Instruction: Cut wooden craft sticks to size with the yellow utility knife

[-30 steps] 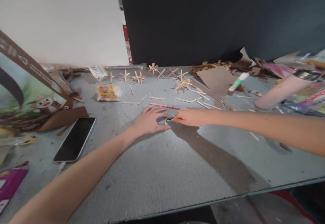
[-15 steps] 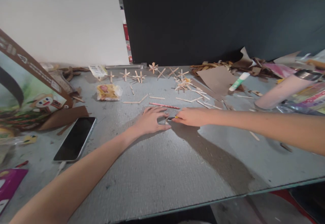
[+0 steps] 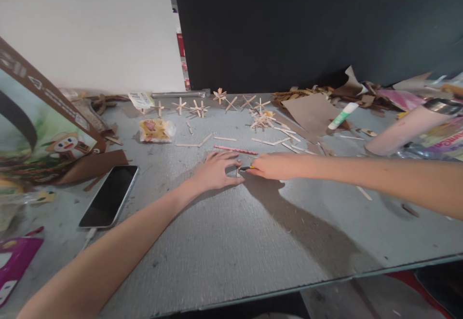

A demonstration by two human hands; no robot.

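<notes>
My left hand rests on the grey tabletop, with thumb and fingers curled round a short piece of wooden craft stick. From the right, my right hand grips a utility knife; its dark blade end and a bit of yellow handle show, the rest is inside the fist. The blade end meets the stick piece or lies right beside it. Just beyond both hands lies a red patterned pencil. Behind it are flat craft sticks, some joined at an angle.
Several star-shaped stick pieces stand along the back, beside a stick pile. A glue stick, brown cardboard and a pink bottle are at right. A phone, snack packet and printed bag are at left.
The view has shifted very slightly. Both hands keep nearly the same place and grip, with the knife still at the stick piece.
</notes>
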